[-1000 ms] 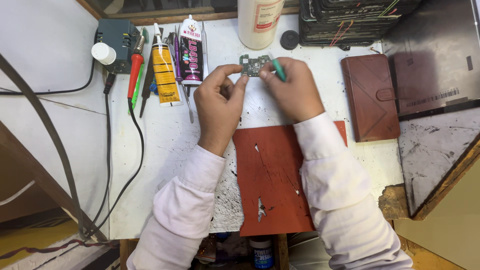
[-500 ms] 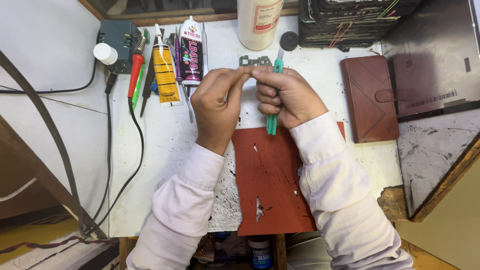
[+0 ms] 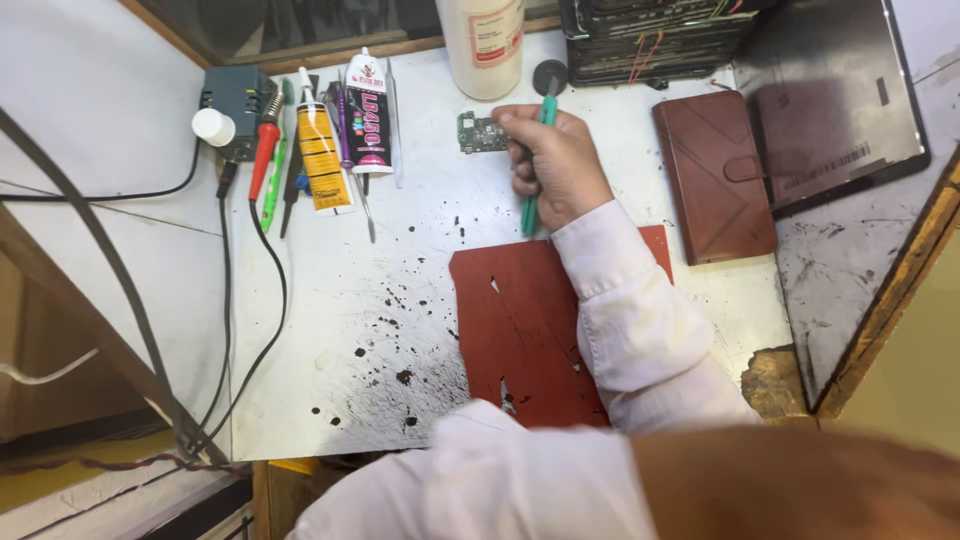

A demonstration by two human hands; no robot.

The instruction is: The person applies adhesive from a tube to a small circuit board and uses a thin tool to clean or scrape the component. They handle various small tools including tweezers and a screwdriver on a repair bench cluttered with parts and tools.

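Note:
My right hand (image 3: 556, 160) rests at the far middle of the white worktop (image 3: 330, 300). It grips a slim green hand tool (image 3: 529, 212) that runs through the fist. Its fingertips touch the right edge of a small green circuit board (image 3: 478, 132), which lies on the worktop. My left sleeve (image 3: 480, 475) crosses the bottom of the view. It ends in a blurred skin-coloured shape (image 3: 800, 485) very close to the camera, and no fingers can be made out there. A dark red mat (image 3: 520, 330) lies under my right forearm.
Glue tubes (image 3: 322, 150), a red-handled soldering iron (image 3: 262, 145) with a black cable and a small dark box (image 3: 235, 95) sit at the far left. A white bottle (image 3: 482, 40) stands at the back. A brown wallet case (image 3: 715, 175) and a dark tablet (image 3: 830, 90) lie on the right.
My left hand has let go of the board and swung down close to the camera. My right hand has set the board on the worktop, farther back, and still grips the green tool.

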